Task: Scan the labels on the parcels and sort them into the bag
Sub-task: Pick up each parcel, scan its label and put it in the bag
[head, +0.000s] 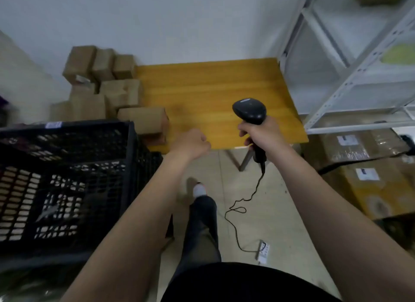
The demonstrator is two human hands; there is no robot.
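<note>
Several brown cardboard parcels [105, 86] are piled at the left end of a yellow wooden table [215, 95]; the nearest parcel [144, 119] lies at the table's front left. My right hand [261, 135] grips the handle of a black barcode scanner [249, 110], its head raised over the table's front edge. My left hand [190, 143] hovers at the front edge, just right of the nearest parcel, fingers curled and holding nothing. No bag is in view.
A black plastic crate [67, 178] stands at the left, in front of the parcels. A white metal shelf rack [359, 65] rises at the right, with large labelled cartons [370, 166] on the floor below. The scanner's cord [242, 209] trails to a power strip [263, 252].
</note>
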